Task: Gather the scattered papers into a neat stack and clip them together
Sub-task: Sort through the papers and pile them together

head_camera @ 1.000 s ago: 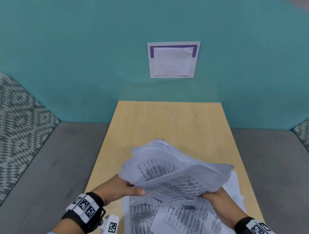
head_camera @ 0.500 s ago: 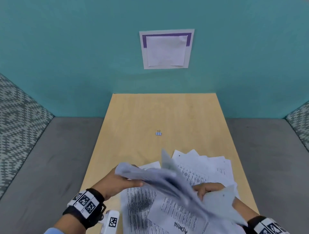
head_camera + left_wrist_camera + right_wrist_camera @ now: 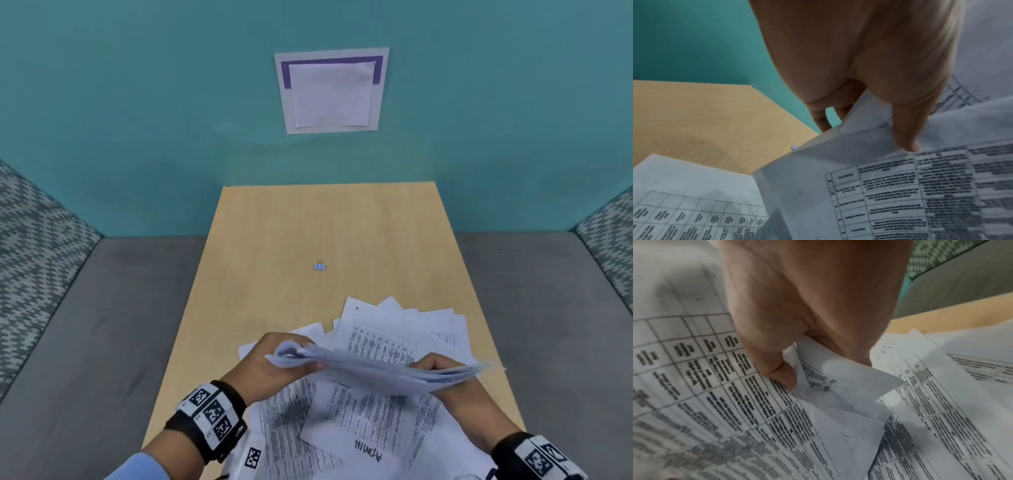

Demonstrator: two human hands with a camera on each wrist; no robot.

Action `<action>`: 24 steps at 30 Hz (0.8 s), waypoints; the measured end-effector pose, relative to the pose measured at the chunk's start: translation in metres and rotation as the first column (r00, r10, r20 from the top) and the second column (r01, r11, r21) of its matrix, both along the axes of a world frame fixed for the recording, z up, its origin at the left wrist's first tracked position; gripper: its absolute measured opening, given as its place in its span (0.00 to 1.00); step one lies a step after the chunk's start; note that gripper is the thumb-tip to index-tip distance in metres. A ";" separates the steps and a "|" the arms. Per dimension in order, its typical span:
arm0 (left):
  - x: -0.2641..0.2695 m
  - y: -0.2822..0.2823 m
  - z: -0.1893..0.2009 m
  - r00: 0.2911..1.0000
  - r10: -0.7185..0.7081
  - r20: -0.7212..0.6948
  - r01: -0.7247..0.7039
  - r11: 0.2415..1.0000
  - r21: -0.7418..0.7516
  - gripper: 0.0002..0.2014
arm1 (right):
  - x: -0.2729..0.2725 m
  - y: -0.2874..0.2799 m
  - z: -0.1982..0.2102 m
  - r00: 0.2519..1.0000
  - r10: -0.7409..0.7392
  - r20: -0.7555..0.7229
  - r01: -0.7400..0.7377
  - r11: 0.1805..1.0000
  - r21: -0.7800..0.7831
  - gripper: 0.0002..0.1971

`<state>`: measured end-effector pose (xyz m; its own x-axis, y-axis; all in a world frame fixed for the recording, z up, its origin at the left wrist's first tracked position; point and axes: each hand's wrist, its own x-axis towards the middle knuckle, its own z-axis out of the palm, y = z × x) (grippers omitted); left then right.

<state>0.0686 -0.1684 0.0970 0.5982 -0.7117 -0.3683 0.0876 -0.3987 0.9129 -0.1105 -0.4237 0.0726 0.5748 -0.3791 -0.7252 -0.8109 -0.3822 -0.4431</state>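
Both hands hold a loose bundle of printed papers (image 3: 376,371) a little above the wooden table (image 3: 291,240). My left hand (image 3: 274,363) grips its left end, thumb (image 3: 904,129) on top of the sheets (image 3: 890,186). My right hand (image 3: 442,368) pinches the right end, thumb (image 3: 777,366) against the bundle (image 3: 828,374). More printed sheets (image 3: 394,332) lie fanned out on the table beneath, one marked ADMIN (image 3: 368,455). A small blue binder clip (image 3: 319,266) sits alone mid-table, beyond the papers; in the left wrist view the clip (image 3: 795,147) peeks past the paper edge.
The table butts against a teal wall (image 3: 137,120) bearing a posted white sheet (image 3: 331,90). Grey cushioned seats (image 3: 85,325) flank the table on both sides, with patterned backrests (image 3: 30,246). The far half of the table holds only the clip.
The bundle was raised and tilted up a second ago, hiding the clip; both hands have lowered and flattened it near the table, uncovering the clip and the fanned sheets.
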 end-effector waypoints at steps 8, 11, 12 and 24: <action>0.006 0.003 0.026 0.942 0.334 0.029 -0.320 0.922 -0.219 0.20 | -0.003 -0.016 0.053 0.691 -0.415 0.592 0.213 0.900 0.381 0.12; -0.001 0.011 0.015 0.961 0.275 0.021 -0.271 0.956 -0.113 0.18 | 0.003 -0.009 0.039 0.699 -0.406 0.589 0.216 0.905 0.367 0.08; -0.004 0.013 0.010 0.969 0.248 0.008 -0.248 0.967 -0.053 0.16 | 0.002 -0.011 0.033 0.724 -0.393 0.567 0.215 0.909 0.356 0.10; -0.009 0.003 0.014 0.952 0.299 0.060 -0.295 0.953 -0.069 0.13 | 0.019 0.001 0.057 0.650 -0.400 0.646 0.234 0.914 0.331 0.27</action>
<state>0.0600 -0.1652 0.1106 0.8082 -0.5172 -0.2817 0.1298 -0.3101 0.9418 -0.0913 -0.4223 0.1295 0.8092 -0.5303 -0.2531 -0.2965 0.0034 -0.9550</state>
